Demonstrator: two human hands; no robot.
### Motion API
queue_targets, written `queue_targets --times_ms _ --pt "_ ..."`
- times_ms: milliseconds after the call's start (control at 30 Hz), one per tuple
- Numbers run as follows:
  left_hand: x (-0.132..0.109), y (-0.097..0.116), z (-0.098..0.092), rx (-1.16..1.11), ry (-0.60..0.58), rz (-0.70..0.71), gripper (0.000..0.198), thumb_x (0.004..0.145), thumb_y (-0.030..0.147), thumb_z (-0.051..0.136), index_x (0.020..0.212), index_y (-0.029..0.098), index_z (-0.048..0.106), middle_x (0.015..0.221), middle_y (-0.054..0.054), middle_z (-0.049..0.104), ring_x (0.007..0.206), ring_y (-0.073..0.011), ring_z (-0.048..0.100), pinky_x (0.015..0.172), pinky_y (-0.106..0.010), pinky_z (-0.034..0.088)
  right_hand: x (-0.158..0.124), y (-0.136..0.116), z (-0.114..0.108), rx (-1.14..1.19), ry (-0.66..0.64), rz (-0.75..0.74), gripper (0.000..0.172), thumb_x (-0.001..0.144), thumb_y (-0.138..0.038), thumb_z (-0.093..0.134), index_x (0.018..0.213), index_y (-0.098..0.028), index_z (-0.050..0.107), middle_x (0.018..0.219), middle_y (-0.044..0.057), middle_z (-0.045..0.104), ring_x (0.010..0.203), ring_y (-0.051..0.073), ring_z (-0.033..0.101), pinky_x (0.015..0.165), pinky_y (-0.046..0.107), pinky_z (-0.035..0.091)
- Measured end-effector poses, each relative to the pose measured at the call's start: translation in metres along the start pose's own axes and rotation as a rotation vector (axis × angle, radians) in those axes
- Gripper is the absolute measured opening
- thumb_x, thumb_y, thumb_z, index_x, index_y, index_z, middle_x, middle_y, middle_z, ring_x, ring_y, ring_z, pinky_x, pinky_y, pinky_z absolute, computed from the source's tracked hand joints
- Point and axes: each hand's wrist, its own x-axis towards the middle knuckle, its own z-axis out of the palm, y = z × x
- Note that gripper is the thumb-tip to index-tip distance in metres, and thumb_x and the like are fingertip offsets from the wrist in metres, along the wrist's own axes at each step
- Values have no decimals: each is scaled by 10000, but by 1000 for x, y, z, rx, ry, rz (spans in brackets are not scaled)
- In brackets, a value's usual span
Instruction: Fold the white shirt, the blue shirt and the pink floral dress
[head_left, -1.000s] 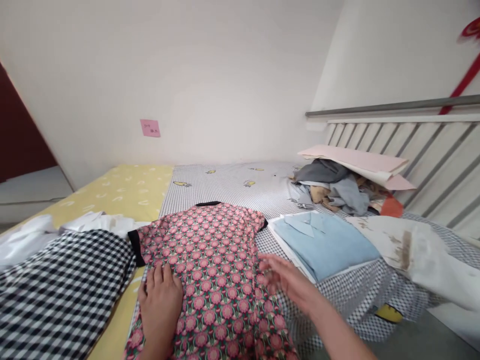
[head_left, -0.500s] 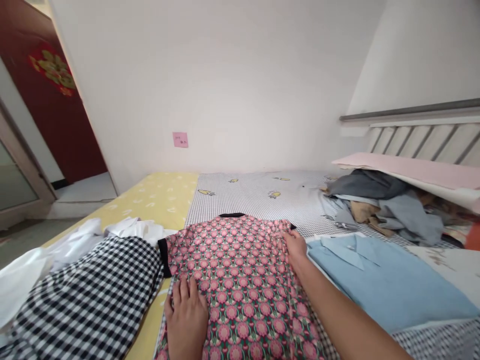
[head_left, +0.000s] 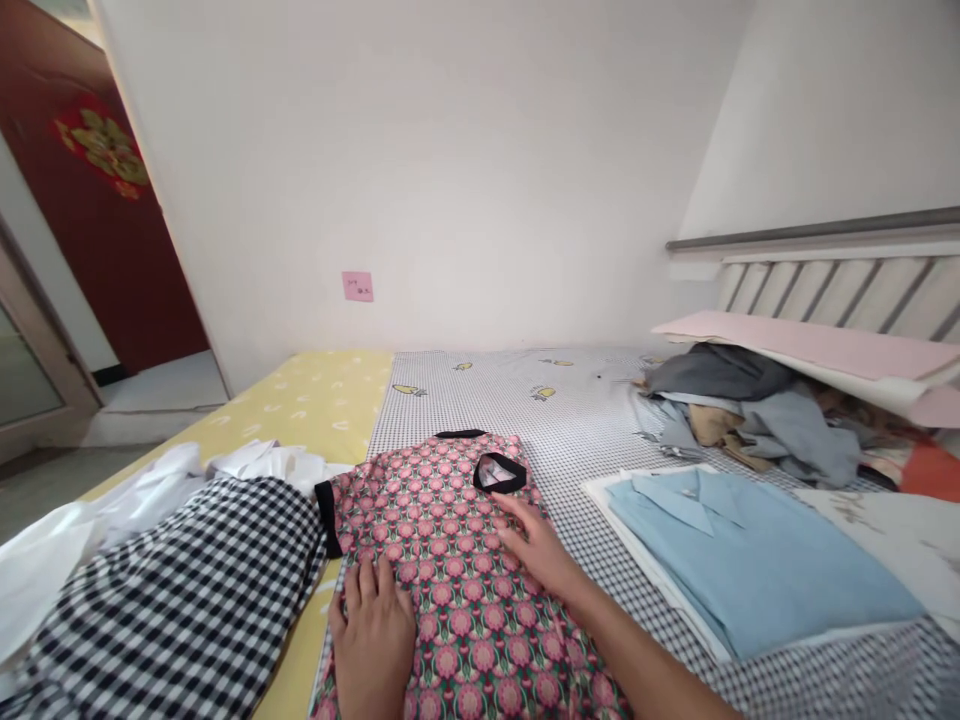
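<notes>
A pink flower-patterned shirt (head_left: 450, 560) with black trim lies spread in front of me on the bed. Its right sleeve is folded inward, so the black-edged cuff (head_left: 480, 482) lies on the body below the collar, its opening showing. My left hand (head_left: 375, 630) rests flat on the lower left of the shirt, fingers stretched out. Just below the folded cuff, my right hand (head_left: 534, 545) touches the cloth with fingers extended and apart. The left sleeve with its black cuff (head_left: 328, 518) still points outward. The shirt's bottom edge runs out of view.
Left of the shirt lie a black-and-white checked garment (head_left: 172, 600) and white clothes (head_left: 157, 490). A folded light-blue shirt (head_left: 757, 560) lies at right. Behind it a heap of clothes (head_left: 757, 400) sits under a pink board (head_left: 817, 343). A wall (head_left: 487, 200) stands behind the bed.
My right hand has brought the right sleeve inward onto the shirt's body and has let go of its edge. My left hand stays in place.
</notes>
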Motion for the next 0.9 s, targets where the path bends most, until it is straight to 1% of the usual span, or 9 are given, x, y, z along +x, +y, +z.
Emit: queue_targets --times_ms 100,167,300,433,533,633,733,800,900 --pt "0 -1 -4 2 3 12 470 982 202 402 1363 110 661 1428 -190 658 1329 -364 568 1105 -537 413 -30 27 -28 -36 151 33 461 908 -330 536 1339 -280 690 1376 67 691 1283 248 624 1137 455 458" --pt "0 -1 -4 10 11 25 464 981 196 404 1355 108 666 1438 -196 647 1337 -365 560 1113 -542 403 -39 43 -46 -175 212 106 436 900 -271 493 1266 -254 731 1271 80 736 1193 246 668 1080 436 503" --pt "0 -2 -1 20 5 30 477 983 211 396 1372 108 653 1451 -194 639 1355 -357 544 1133 -541 380 -30 51 -58 -560 189 225 428 893 -174 475 1207 -240 758 1302 95 718 1238 258 632 1104 433 454" --pt "0 -3 5 37 -26 18 484 978 217 382 1361 123 663 1439 -175 655 1357 -346 547 1127 -524 381 7 31 -31 -674 135 236 381 968 -287 513 1277 -272 737 1488 99 613 1391 300 514 1175 490 347" --pt "-1 -5 15 42 1 12 488 973 257 393 1357 126 665 1424 -174 666 1337 -348 567 1116 -521 388 38 9 1 -747 -38 241 490 1001 -427 508 1451 -269 621 1652 99 439 1545 362 308 1240 603 194" --pt "-1 -8 27 52 49 -13 503 965 293 414 1385 137 641 1448 -172 650 1341 -341 569 1109 -507 396 63 -7 36 -689 -203 171 581 1029 -521 427 1566 -306 488 1701 64 354 1590 374 202 1255 654 96" --pt "-2 -8 35 57 71 -24 514 955 298 428 1403 137 621 1463 -177 638 1345 -341 568 1094 -503 406 77 -15 66 -618 -278 130 566 1037 -546 395 1579 -392 445 1713 10 328 1600 380 159 1236 705 90" --pt "-3 -7 36 60 77 -27 516 953 301 433 1407 137 617 1465 -175 637 1344 -339 567 1094 -501 404 81 -16 80 -592 -275 106 557 1027 -544 431 1571 -425 443 1715 -4 325 1597 390 164 1221 729 98" --pt "-3 -5 35 71 78 -40 512 958 304 434 1410 141 612 1476 -166 632 1357 -337 555 1104 -501 393 85 -20 89 -537 -237 22 544 1005 -484 511 1545 -431 469 1670 -5 421 1551 332 308 1228 656 203"
